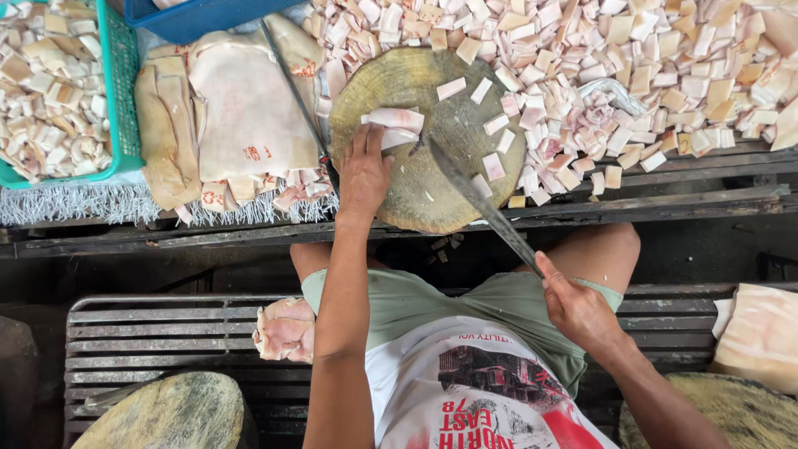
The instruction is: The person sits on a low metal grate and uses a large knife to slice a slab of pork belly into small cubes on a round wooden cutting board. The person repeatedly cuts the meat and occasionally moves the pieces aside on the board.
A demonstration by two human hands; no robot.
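My left hand (364, 173) presses flat on strips of pale pink pork skin (394, 125) lying on a round wooden chopping block (432, 195). My right hand (575, 306) grips the handle of a long cleaver (465, 187), whose blade slants across the block with its tip beside the strips. A few cut squares (495, 137) lie scattered on the block's right side.
A large heap of cut pieces (632, 66) covers the table behind and right of the block. Big uncut slabs (245, 108) lie at the left beside a green basket (125, 100) of pieces. A second knife (299, 100) rests on the slabs. More slabs (284, 328) (761, 333) sit on the bench.
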